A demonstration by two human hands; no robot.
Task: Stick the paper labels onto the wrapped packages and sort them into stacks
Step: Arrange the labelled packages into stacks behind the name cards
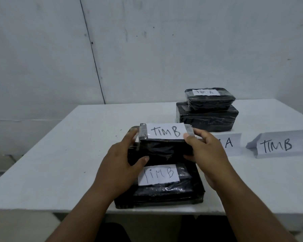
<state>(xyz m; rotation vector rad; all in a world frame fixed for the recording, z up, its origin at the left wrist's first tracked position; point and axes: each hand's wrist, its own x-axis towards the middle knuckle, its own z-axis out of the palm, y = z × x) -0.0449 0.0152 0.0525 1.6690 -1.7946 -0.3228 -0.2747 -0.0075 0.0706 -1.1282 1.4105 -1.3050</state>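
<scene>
A small black wrapped package [164, 149] with a white "TIM B" label on top is held between both hands. My left hand [119, 165] grips its left side and my right hand [206, 154] grips its right side. It sits on or just above a larger black wrapped package [164, 193] that also carries a "TIM B" label, near the table's front edge. At the back right, a small package labelled "TIM A" [209, 98] lies on a bigger black package [208, 117].
Two folded paper signs stand on the white table [59, 154] at the right: one ending in "A" [229, 144], partly hidden by my right hand, and one reading "TIM B" [278, 144]. A grey wall rises behind the table.
</scene>
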